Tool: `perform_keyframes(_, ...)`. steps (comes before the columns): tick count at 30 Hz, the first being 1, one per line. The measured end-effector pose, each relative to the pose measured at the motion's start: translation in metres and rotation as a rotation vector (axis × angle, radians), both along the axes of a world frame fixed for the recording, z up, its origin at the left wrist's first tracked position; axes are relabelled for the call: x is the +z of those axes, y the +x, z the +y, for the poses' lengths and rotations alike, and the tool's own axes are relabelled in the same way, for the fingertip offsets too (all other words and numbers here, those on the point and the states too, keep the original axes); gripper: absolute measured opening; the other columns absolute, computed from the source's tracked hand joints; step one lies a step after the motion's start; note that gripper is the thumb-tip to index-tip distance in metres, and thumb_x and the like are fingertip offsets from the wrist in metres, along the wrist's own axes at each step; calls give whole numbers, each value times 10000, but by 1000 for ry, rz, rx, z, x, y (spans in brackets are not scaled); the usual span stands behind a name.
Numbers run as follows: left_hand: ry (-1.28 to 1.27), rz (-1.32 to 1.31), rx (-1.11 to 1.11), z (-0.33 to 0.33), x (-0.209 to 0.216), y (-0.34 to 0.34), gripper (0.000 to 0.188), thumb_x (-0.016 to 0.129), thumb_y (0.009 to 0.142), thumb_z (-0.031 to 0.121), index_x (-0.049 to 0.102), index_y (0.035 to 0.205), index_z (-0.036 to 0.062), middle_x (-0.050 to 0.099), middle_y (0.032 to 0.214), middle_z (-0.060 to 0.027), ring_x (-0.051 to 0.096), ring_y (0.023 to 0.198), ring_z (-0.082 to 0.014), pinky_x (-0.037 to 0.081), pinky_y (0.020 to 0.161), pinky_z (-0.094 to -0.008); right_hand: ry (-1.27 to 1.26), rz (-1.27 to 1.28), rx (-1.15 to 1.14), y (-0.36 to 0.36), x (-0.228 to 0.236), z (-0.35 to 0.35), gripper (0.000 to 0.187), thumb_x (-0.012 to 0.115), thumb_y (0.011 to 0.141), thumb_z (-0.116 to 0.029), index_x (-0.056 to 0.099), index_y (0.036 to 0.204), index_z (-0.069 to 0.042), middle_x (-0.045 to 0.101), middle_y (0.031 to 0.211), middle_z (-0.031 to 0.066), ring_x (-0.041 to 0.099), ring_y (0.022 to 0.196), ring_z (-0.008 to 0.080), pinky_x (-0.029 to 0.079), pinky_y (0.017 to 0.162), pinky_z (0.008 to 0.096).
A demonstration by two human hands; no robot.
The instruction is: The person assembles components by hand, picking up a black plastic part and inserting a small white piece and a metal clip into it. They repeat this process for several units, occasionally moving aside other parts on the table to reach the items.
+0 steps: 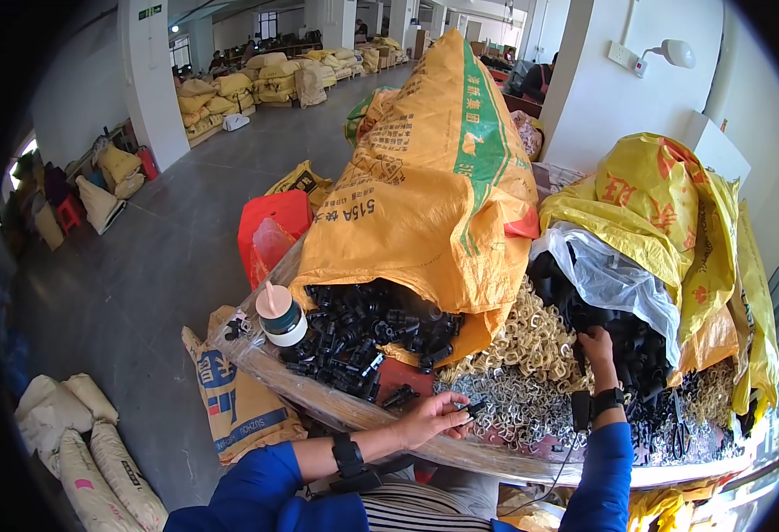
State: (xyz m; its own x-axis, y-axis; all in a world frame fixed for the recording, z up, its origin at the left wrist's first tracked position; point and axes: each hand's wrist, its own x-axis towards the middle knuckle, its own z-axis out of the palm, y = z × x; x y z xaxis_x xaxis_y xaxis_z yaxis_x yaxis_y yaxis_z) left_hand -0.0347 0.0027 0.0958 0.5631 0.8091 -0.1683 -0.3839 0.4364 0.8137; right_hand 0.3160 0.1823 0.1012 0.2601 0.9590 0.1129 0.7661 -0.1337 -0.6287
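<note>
Near the table's front edge, my left hand (434, 419) pinches a small black plastic part (473, 410) between thumb and fingers. My right hand (596, 346) reaches over the pile of black pieces (615, 324) at the mouth of a plastic-lined yellow sack (646, 204). Its fingers are curled in, and what they grip is hidden. Between the hands lie many silver metal rings (522, 410), with pale gold rings (527, 332) heaped behind them. Black plastic parts (363, 332) spill from a large orange woven sack (398, 204) to the left.
A dark bottle with a pink lid (278, 315) stands at the table's left edge, near a red plastic container (270, 230). A printed sack (238, 399) leans below the table. Cream sacks (97, 443) lie on the floor at lower left. A black cable (559, 474) hangs near my right wrist.
</note>
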Motion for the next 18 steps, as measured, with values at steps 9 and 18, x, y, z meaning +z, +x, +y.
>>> perform_keyframes(9,-6,-27,0,8,-3,4,314,508,809,150,382,1067,24,552,846,-84,542,710,-124,459,633,-238,298,273,87,23,4,-25,261,513,735,-148,520,923,33,567,773,85,520,667,132,411,587,231)
perform_keyframes(18,-3,-26,17,15,-7,10,311,512,808,166,385,1056,28,555,840,-86,544,707,-123,464,633,-237,230,1263,164,7,49,-69,286,436,812,-220,484,1020,-30,556,829,44,510,655,102,371,552,192)
